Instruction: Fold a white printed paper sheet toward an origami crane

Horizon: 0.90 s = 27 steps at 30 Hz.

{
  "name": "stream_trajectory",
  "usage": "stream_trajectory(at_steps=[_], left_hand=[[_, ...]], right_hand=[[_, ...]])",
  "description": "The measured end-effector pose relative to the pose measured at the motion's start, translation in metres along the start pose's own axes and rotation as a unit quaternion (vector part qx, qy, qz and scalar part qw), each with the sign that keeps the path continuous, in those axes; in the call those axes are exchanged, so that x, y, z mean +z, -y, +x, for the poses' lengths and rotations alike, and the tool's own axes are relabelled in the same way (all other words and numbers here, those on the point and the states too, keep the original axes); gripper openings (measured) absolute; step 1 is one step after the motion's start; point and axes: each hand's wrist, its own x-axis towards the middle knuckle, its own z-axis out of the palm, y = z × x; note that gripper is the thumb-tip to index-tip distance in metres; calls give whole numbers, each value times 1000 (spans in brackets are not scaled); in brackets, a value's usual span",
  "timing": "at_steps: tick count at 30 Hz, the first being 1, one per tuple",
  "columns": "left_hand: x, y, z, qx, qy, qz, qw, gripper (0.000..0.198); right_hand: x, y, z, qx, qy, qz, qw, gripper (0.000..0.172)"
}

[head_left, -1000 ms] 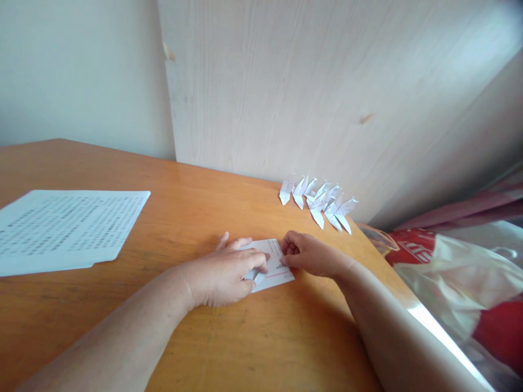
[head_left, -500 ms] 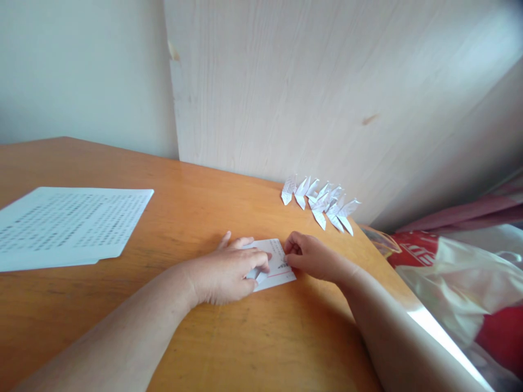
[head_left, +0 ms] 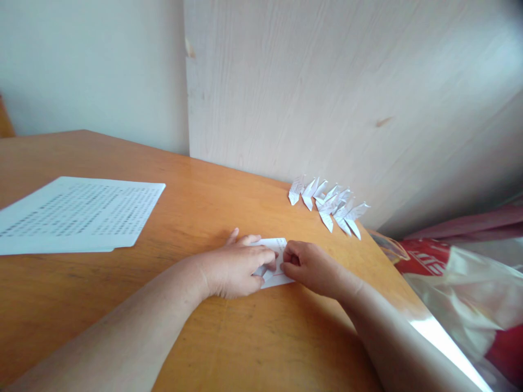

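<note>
A white piece of paper (head_left: 278, 280) with printed characters and a red line, folded in part, lies flat on the table between my hands. My left hand (head_left: 241, 269) rests on its left side, fingers spread and bent at the tips, the thumb by a small raised flap. At the paper's right side my right hand (head_left: 306, 267) is closed, thumb and curled fingers together on the paper. These fingers hide the right edge and much of the print.
To the left lies a stack of printed sheets (head_left: 90, 215) on the wooden table (head_left: 196, 348). Several folded paper pieces (head_left: 327, 204) stand in a cluster by the pale board (head_left: 286, 92). Red and whitish plastic bags (head_left: 461, 288) lie beyond the table's right edge.
My right hand has moved slightly left over the paper and covers more of its printed right side. My left hand stays on the paper. The whole view has shifted a little.
</note>
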Motion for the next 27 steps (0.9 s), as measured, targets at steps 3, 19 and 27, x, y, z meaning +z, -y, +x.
stream_trajectory(at_steps=[3, 19, 27], left_hand=[[1, 1, 0, 1, -2, 4, 1000, 36], [1, 0, 0, -7, -7, 11, 1000, 36], [-1, -2, 0, -10, -11, 8, 1000, 46]], right_hand=[[1, 1, -1, -10, 5, 11, 1000, 5], [2, 8, -5, -6, 14, 12, 1000, 9], [6, 13, -5, -22, 14, -10, 1000, 9]])
